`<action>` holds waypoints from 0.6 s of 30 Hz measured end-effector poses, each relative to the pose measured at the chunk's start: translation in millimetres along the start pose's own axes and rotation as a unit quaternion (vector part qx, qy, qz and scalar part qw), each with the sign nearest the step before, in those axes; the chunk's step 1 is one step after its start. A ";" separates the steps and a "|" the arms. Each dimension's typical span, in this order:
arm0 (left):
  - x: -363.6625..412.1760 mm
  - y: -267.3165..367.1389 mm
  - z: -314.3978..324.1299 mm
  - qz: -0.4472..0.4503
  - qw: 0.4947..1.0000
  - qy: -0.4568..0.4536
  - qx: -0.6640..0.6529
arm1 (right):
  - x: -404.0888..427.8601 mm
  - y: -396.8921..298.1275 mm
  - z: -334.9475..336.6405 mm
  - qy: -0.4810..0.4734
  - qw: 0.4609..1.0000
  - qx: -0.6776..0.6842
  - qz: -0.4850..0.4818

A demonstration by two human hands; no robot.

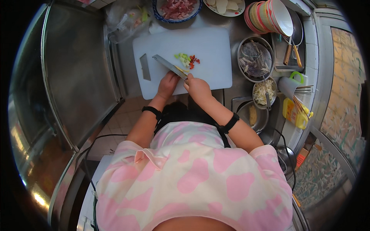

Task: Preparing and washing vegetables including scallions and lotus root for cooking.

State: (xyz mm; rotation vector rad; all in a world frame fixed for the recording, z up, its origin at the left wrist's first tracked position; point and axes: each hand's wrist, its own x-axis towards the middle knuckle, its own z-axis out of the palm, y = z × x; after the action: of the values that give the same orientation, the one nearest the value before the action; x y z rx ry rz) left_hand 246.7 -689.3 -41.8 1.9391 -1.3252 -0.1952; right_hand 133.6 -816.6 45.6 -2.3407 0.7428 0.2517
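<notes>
My right hand (199, 87) grips a kitchen knife (170, 66), its blade slanting toward the upper left over the white cutting board (208, 43). My left hand (168, 83) is at the near side of the blade, fingertips against or close to it. Whatever those fingers press or hold is hidden. Thin yellow slices (182, 69), perhaps ginger, lie along the blade's far side. Just beyond them sit chopped pale-green pieces (183, 59), which look like scallion. Red chili pieces (194, 60) lie to their right.
Past the board stand a bowl of sliced raw meat (179, 8), a plate of white slices (224, 5) and a plastic bag (127, 21). To the right are stacked bowls (268, 17), a wire skimmer (255, 59) over a pot, bean sprouts (263, 92) and a sink basin (260, 121).
</notes>
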 end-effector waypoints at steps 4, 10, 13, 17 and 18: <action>1.4 1.0 -0.8 0.012 1.000 -0.018 0.006 | 23.5 -1.8 9.9 0.009 1.000 0.006 -0.010; 3.3 8.2 -2.8 0.031 0.999 0.029 -0.003 | 24.1 19.7 11.1 0.096 0.982 0.162 -0.015; 4.9 5.3 -2.0 0.019 1.000 0.006 -0.002 | 17.3 16.3 -8.4 0.070 0.981 0.181 0.007; 5.6 7.7 -2.9 0.027 0.999 0.024 0.000 | -2.6 5.4 -26.2 0.033 0.995 0.095 -0.002; 5.5 7.4 -2.9 0.030 0.999 0.024 0.003 | -5.8 4.7 -27.2 0.013 0.997 0.079 0.005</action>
State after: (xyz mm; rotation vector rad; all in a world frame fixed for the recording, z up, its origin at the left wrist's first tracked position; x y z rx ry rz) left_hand 245.2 -693.8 -33.4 1.8940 -1.3522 -0.1158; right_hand 125.8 -834.5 65.9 -2.1958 0.7590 0.1613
